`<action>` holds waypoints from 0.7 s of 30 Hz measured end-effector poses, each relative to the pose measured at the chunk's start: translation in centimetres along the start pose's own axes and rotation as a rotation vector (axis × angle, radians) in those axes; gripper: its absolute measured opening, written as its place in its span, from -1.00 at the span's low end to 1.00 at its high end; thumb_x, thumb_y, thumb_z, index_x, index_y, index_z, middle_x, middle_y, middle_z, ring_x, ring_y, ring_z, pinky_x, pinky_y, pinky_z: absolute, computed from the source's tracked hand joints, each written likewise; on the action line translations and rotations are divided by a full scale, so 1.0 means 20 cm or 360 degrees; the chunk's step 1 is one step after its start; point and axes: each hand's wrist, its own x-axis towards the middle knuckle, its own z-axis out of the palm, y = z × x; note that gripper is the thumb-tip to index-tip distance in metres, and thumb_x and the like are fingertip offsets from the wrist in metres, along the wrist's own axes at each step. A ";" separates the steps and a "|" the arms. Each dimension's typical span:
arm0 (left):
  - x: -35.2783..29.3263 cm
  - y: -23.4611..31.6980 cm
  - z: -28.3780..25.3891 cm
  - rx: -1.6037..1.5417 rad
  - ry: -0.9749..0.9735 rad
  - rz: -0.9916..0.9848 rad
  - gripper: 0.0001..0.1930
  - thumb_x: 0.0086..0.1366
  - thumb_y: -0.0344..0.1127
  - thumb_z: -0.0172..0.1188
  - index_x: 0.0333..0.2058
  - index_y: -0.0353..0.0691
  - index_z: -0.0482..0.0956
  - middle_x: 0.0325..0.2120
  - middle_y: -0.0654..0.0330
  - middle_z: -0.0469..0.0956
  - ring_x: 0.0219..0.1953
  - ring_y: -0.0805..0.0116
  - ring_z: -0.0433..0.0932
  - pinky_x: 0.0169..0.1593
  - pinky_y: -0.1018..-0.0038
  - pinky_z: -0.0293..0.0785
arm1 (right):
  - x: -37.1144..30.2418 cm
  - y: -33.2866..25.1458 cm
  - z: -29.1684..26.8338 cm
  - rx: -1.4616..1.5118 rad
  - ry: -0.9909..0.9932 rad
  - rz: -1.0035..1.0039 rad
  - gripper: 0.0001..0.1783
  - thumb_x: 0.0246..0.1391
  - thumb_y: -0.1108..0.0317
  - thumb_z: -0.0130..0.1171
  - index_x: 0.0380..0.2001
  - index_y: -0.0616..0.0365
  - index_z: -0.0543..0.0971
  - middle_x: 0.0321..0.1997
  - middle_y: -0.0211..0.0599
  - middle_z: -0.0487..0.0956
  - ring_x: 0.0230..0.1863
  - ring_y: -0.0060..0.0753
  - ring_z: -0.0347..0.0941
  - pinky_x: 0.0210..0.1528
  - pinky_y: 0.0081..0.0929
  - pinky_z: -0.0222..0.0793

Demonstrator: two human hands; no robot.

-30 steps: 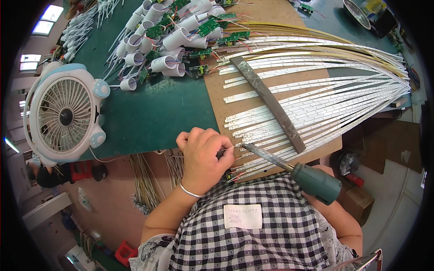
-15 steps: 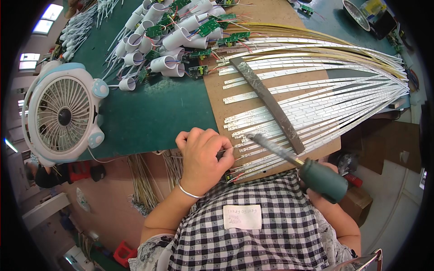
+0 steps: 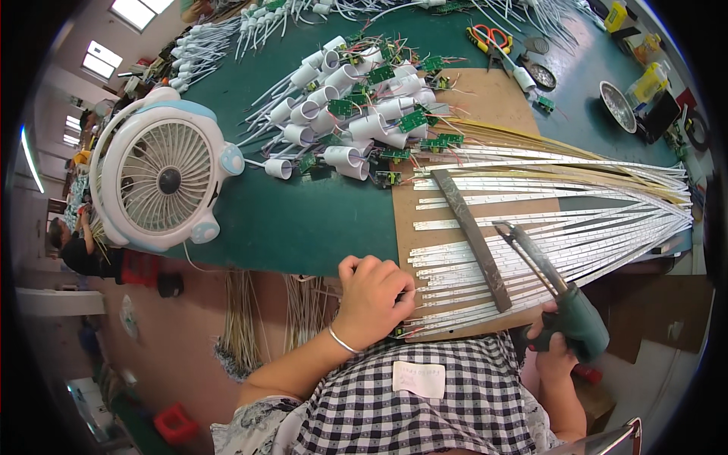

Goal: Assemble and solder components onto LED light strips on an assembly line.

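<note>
My left hand (image 3: 374,297) rests at the near-left edge of the brown board (image 3: 497,95), thumb and fingers pinched beside the ends of the white LED strips (image 3: 599,227). What they pinch is hidden. Just below them a small circuit board (image 3: 397,332) with red wires partly shows. My right hand (image 3: 557,355) is wrapped round the grip of a dark green soldering gun (image 3: 582,322). Its metal tip points up and left, over the strips to the right of a flat dark metal bar (image 3: 474,241) that lies across them.
Behind the left hand lies a heap of white plastic tubes (image 3: 370,127) with green circuit boards (image 3: 413,120) and thin wires. A white-and-blue fan (image 3: 168,180) stands at the left. Pliers (image 3: 493,42), a metal dish (image 3: 618,106) and bottles (image 3: 648,82) are at the far right.
The soldering gun's tip has moved right, away from the strip ends and my left hand. My left hand stays pinched at the board's edge. The whole view has shifted, showing more of the far table.
</note>
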 end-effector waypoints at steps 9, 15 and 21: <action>0.42 -0.40 -0.35 0.0454 0.0638 0.0097 -0.77 -0.01 -0.37 0.31 -0.33 -0.17 0.54 -0.32 0.19 0.52 -0.21 0.18 0.47 -0.10 0.28 0.31 | -0.04 0.02 -0.01 0.0141 0.0071 0.0070 -0.41 0.11 -0.07 0.05 -0.08 0.30 0.41 -0.55 -0.34 0.44 -0.57 -0.59 0.33 -0.52 -0.67 0.23; 0.53 -0.57 -0.35 -0.0205 0.0772 -0.0158 -0.81 0.06 -0.39 0.28 -0.30 -0.23 0.57 -0.38 0.16 0.54 -0.29 0.21 0.54 -0.21 0.36 0.42 | -0.06 0.00 -0.03 0.0196 0.0020 0.0053 -0.47 0.15 0.02 0.03 -0.07 0.31 0.41 -0.35 -0.30 0.46 -0.53 -0.59 0.35 -0.50 -0.65 0.27; 0.64 -0.54 -0.32 0.0492 0.0569 -0.0115 -0.84 -0.01 -0.19 0.32 -0.42 -0.05 0.68 -0.49 0.29 0.55 -0.36 0.18 0.51 -0.31 0.24 0.26 | -0.08 0.08 -0.04 0.0263 -0.0028 0.0088 -0.51 0.15 0.11 0.04 -0.04 0.32 0.38 -0.10 -0.23 0.41 -0.47 -0.55 0.39 -0.46 -0.62 0.33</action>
